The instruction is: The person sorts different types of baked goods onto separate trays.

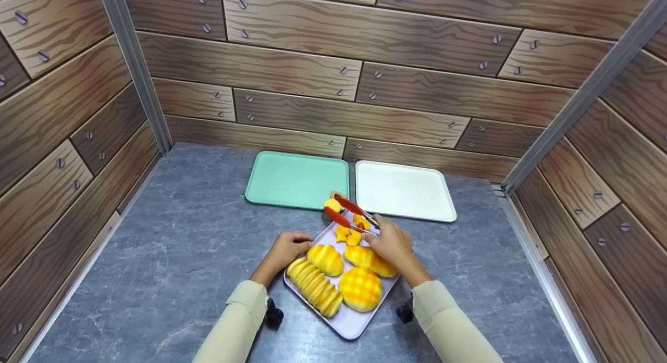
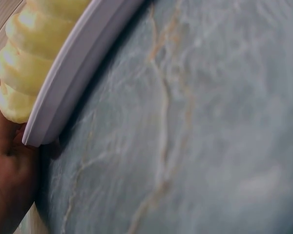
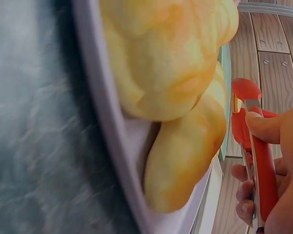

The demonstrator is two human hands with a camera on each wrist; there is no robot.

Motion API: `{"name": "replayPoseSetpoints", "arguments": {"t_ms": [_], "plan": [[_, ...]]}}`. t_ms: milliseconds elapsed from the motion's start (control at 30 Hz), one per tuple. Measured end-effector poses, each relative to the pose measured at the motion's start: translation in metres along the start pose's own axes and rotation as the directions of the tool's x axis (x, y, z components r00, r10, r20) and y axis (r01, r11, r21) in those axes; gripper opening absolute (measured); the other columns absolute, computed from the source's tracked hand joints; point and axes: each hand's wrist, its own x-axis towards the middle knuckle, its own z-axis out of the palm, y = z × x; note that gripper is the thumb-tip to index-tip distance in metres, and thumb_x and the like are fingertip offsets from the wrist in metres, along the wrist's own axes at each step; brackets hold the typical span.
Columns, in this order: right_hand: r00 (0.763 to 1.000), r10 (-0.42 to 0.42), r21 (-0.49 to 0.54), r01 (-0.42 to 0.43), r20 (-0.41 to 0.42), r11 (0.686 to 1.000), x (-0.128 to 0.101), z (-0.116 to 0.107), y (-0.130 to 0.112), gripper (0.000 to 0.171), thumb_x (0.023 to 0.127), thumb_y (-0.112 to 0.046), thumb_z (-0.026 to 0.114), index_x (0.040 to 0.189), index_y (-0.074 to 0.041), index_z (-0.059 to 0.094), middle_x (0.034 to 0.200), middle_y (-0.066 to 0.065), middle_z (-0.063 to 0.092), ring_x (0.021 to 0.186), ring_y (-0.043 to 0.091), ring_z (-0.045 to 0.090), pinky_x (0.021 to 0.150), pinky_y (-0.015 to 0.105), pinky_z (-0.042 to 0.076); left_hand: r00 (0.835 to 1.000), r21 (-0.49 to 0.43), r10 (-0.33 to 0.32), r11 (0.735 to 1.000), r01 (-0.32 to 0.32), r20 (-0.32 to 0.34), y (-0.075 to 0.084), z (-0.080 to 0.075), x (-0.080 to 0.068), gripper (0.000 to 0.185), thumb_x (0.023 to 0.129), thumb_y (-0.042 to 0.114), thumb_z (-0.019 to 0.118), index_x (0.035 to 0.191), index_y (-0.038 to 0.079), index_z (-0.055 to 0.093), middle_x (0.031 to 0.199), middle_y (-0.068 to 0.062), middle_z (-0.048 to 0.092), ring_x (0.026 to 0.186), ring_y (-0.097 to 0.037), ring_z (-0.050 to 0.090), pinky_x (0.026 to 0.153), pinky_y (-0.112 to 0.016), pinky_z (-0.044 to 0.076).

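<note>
My left hand (image 1: 287, 248) pinches the left rim of a lavender tray (image 1: 350, 329); the left wrist view shows the rim between thumb and fingers. My right hand (image 1: 390, 243) holds red-tipped tongs (image 1: 350, 202) over the tray's far corner. A small round yellow piece (image 1: 332, 204) sits between the tong tips. Toy breads lie on the tray: a long ridged loaf (image 1: 314, 286), a round checkered bun (image 1: 360, 288), a rounded loaf (image 1: 325, 259) and a long bun (image 1: 370, 260), partly behind my right hand. Small yellow pieces (image 1: 348, 235) lie beneath the tongs.
Behind the lavender tray stand a green tray (image 1: 292, 178) and a white tray (image 1: 404, 188), side by side. A small brown piece (image 1: 338, 195) shows beside the tong tips, partly hidden. Wood-patterned walls (image 1: 312, 50) enclose the grey table (image 1: 182, 238).
</note>
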Motion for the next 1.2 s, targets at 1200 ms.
{"name": "replayPoseSetpoints", "arguments": {"t_ms": [1200], "plan": [[0.998, -0.054, -0.03, 0.053, -0.017, 0.998, 0.038, 0.014, -0.035, 0.05, 0.09, -0.041, 0.075, 0.125, -0.008, 0.063, 0.105, 0.01, 0.068, 0.092, 0.03, 0.063, 0.085, 0.048, 0.05, 1.0, -0.033, 0.014, 0.999, -0.014, 0.012, -0.001, 0.0, 0.0, 0.02, 0.092, 0.011, 0.067, 0.109, 0.007, 0.079, 0.11, -0.008, 0.076, 0.111, -0.026, 0.067, 0.099, -0.043, 0.051]]}}
